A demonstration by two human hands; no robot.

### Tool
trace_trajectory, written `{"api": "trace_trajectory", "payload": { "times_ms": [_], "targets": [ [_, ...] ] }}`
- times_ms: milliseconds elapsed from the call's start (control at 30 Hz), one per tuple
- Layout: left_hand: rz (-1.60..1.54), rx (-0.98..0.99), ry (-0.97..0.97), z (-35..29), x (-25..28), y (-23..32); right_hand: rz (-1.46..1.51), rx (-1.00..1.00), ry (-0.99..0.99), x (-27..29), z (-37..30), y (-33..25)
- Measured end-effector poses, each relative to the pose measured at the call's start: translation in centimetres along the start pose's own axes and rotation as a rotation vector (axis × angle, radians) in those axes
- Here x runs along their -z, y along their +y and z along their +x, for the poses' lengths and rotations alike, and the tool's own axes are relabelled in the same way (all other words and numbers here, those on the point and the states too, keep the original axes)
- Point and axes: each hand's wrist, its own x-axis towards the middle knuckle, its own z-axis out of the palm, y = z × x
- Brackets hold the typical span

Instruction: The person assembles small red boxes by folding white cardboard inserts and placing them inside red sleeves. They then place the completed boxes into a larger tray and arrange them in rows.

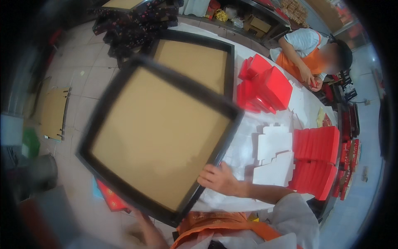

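A large shallow tray [157, 137] with a tan cardboard inside and a black rim is held up at a tilt in front of me. Around its right rim, near the lower corner, close the fingers of my right hand [219, 179]. My left hand [139, 213] reaches up to the tray's lower left edge and supports it there, its fingers hidden behind the rim. Behind, a similar black-rimmed tray [192, 62] lies on the white-covered table [236, 145], partly covered by the held one.
Red boxes [271, 87] sit in a pile on the table. Nearer are flat white cartons [273, 166] and stacked red boxes [315, 162]. Dark patterned boxes [132, 29] are heaped at the far left. Across the table, a co-worker in an orange apron [313, 60] handles something small and red.
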Motion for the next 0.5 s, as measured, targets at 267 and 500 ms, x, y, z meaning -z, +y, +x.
{"api": "trace_trajectory", "payload": {
  "times_ms": [267, 500],
  "targets": [
    [-0.157, 0.310, 0.286, -16.3, 0.5, -8.4, 0.159, 0.161, -0.347, -9.3, -14.5, -0.6],
    [0.045, 0.202, 0.571, -15.2, -5.5, -12.2, 0.290, 0.164, -0.349, -11.2, -14.2, 6.1]
  ]
}}
